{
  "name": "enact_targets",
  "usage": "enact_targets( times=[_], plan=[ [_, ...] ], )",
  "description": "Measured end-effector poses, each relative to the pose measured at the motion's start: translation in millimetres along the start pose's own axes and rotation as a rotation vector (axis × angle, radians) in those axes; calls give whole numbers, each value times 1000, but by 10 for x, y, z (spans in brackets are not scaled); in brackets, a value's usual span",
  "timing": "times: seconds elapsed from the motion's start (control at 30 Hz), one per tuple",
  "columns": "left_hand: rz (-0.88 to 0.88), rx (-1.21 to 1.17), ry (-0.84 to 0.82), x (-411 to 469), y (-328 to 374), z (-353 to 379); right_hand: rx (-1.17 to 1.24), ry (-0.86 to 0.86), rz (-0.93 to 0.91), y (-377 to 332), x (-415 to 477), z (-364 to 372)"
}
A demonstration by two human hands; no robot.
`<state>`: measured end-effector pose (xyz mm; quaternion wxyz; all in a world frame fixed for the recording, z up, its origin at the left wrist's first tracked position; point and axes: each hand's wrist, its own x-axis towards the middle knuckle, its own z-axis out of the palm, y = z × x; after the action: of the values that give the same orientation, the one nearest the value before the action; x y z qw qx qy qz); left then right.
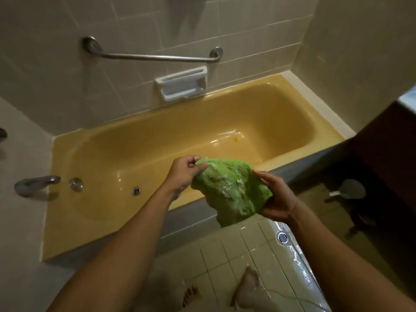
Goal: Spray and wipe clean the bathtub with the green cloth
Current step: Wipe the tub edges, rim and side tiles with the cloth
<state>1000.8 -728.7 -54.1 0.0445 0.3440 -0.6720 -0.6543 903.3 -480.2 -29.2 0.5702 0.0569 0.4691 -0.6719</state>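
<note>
I hold a green cloth point(231, 190), streaked with white foam, up in front of me over the near rim of the yellow bathtub point(74, 239). My left hand point(183, 173) pinches the cloth's upper left corner between thumb and fingers. My right hand point(276, 197) grips its right side, fingers curled round the bunched fabric. The cloth's lower end hangs down over the tiled floor. The tub's inside looks wet and shiny, with a small yellow speck point(235, 139) on its floor. No spray bottle is in view.
A chrome spout point(36, 184) and knob point(76, 184) sit at the tub's left end. A grab bar point(153, 56) and a white soap dish point(181, 85) are on the back wall. My bare feet point(247, 287) stand on wet tiles near a floor drain point(283, 237).
</note>
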Motion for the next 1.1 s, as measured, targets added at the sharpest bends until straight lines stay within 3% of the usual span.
enact_targets(
  times=[0.17,0.37,0.63,0.9,1.1],
  plan=[
    [116,152,12,164,227,740,-118,168,-95,-386,-112,-627],
    [155,152,19,425,406,1509,19,261,-80,-761,-244,-1202],
    [151,105,-118,1084,622,2357,248,296,-196,-1071,-347,-1881],
    [200,284,-262,1817,701,3593,409,501,-323,-1351,-441,-2739],
    [299,425,-308,2440,632,4810,541,569,-363,-1665,-244,-3777]
  ],
)
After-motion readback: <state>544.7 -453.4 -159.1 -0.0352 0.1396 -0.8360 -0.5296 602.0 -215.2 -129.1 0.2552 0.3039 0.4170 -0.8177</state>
